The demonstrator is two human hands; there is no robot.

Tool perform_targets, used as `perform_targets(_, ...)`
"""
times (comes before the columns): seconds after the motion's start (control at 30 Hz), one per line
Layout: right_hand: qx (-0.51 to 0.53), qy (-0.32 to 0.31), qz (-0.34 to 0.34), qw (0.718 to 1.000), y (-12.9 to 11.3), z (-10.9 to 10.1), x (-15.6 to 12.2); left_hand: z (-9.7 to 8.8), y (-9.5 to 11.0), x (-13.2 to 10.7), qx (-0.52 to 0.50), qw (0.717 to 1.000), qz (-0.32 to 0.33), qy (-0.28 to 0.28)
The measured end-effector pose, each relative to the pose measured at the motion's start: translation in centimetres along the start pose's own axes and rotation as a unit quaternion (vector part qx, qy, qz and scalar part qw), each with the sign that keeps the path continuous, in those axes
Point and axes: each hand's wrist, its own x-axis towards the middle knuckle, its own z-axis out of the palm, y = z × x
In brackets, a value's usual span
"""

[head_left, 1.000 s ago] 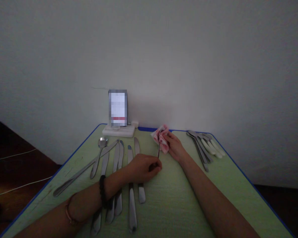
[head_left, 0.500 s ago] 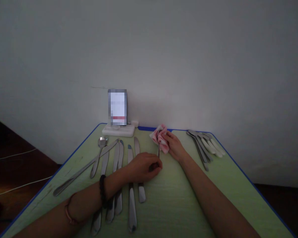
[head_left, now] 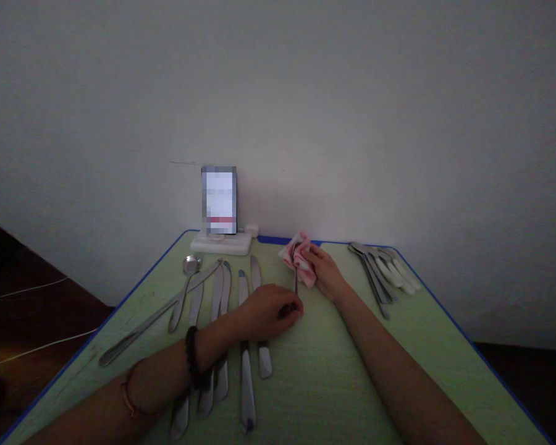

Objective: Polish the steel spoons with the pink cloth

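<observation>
My left hand is closed around the handle of a thin metal utensil that points away from me over the green table. My right hand grips a pink cloth bunched around the far end of that utensil; that end is hidden in the cloth. Both hands rest near the middle of the table. A row of metal knives lies under and to the left of my left forearm.
A long spoon and a long metal utensil lie at the left. Several spoons, some white-handled, are piled at the far right. A lit phone stands on a white stand by the wall. Cables cross the dark floor left.
Almost nothing differs; my hands, the cloth and the utensil have shifted only a few pixels, and the view has drifted slightly.
</observation>
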Motion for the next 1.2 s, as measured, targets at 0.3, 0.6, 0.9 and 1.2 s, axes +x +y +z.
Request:
perform_targets(0.3,-0.014,-0.001,0.003,1.000,0.02,-0.02,-0.01,-0.08,0.07,0.06,0.005,1.000,-0.002,0.005)
perform_targets(0.6,-0.020,-0.009,-0.006,1.000,-0.01,0.06,-0.09,-0.04,0.02,0.01,-0.003,1.000,0.002,0.008)
perform_targets(0.9,-0.027,-0.017,-0.009,0.999,0.08,0.00,-0.10,-0.01,0.04,0.03,-0.001,1.000,0.005,0.006)
perform_targets(1.2,-0.019,-0.015,-0.005,1.000,-0.01,0.07,-0.12,0.11,-0.03,-0.02,-0.006,1.000,0.002,0.010)
